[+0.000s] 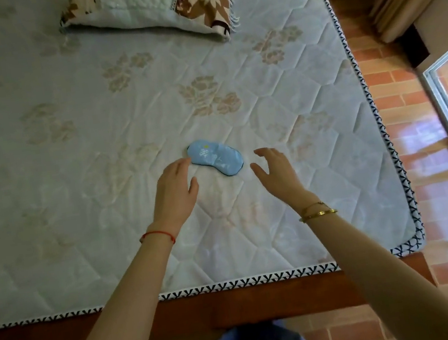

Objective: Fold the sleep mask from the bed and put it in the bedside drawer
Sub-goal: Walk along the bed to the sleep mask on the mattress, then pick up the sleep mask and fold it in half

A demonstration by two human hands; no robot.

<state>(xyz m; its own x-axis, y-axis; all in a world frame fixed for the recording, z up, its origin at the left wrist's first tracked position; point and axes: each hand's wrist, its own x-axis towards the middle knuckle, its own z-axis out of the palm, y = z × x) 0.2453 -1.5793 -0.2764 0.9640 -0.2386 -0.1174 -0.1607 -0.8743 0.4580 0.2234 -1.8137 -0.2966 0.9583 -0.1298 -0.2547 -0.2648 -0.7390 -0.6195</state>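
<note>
The sleep mask is lying flat and unfolded on the bed, its long axis running from far-left to near-right, near the right half of the mattress and well apart from the pillow at the far end. Lying open like this, with both ends free, it is suiting a two-handed fold: one hand to each end.

The left hand is reaching in palm down from the near side, its fingers held loosely together and arriving at the mask's left end; whether they are touching the fabric is hard to tell. The right hand is hovering just beside the mask's right end, apart from it, fingers spread and curled with the thumb opened out, seemingly shaping up for a pinch. Neither hand is holding anything.

Both forearms are stretching forward over the bed's near edge, wrists fairly straight, the person standing on the brick floor. Folding is not yet begun, and the bedside drawer is not in view.
</note>
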